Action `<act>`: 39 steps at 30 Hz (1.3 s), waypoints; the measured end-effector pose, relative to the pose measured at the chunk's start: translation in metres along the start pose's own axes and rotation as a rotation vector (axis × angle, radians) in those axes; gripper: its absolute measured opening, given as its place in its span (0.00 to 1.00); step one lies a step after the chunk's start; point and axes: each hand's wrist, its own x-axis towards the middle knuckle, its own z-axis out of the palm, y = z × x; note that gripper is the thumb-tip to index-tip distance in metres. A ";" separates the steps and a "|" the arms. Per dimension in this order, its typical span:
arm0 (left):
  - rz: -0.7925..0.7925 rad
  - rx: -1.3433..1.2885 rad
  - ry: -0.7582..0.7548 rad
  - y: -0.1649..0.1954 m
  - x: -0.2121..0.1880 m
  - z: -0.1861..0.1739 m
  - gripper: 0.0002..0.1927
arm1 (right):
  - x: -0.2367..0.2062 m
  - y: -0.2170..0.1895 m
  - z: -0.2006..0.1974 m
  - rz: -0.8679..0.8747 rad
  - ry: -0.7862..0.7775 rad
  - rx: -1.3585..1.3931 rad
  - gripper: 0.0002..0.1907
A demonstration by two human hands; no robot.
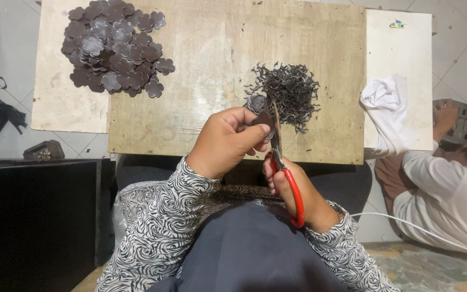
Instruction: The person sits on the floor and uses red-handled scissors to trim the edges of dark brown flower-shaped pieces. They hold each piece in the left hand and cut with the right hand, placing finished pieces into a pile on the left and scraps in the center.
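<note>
The left hand (pixel 227 140) pinches a dark flower-shaped piece (pixel 264 120) while the right hand (pixel 293 189) works red-handled scissors (pixel 282 162) at the wooden board's (pixel 212 81) near edge.

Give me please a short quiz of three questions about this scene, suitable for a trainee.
1. True or false: the right hand holds red-handled scissors.
2. Where does the pile of flower-shaped dark pieces lie on the wooden board?
A. far left
B. near right
C. centre
3. What does the left hand pinch at the blades?

Key
1. True
2. A
3. A small dark piece, beside the heap of thin trimmings.
</note>
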 end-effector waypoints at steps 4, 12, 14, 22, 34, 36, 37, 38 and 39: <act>-0.019 0.014 0.021 0.000 0.000 0.000 0.07 | -0.001 0.001 0.001 0.024 0.003 0.044 0.31; 0.036 -0.004 0.022 -0.006 0.003 0.001 0.07 | 0.000 0.007 -0.001 0.003 0.031 -0.023 0.31; 0.076 -0.027 0.020 -0.007 0.003 0.002 0.06 | -0.001 0.009 -0.001 0.029 0.026 -0.008 0.32; 0.047 -0.020 -0.044 -0.001 0.000 0.002 0.06 | -0.001 0.013 0.000 -0.012 -0.044 0.120 0.36; -0.083 -0.139 -0.076 -0.003 0.002 0.005 0.08 | -0.003 -0.003 -0.002 0.007 -0.095 0.153 0.38; -0.072 -0.154 -0.093 -0.005 0.002 0.005 0.08 | -0.002 -0.002 -0.002 0.023 -0.093 0.170 0.38; -0.066 -0.162 -0.100 -0.005 0.002 0.005 0.08 | -0.002 -0.001 -0.003 0.024 -0.082 0.178 0.38; -0.056 -0.150 -0.093 -0.005 0.002 0.005 0.08 | -0.002 0.000 -0.003 0.025 -0.071 0.185 0.37; -0.045 -0.138 -0.086 -0.006 0.002 0.005 0.08 | -0.003 0.002 -0.003 0.027 -0.059 0.193 0.37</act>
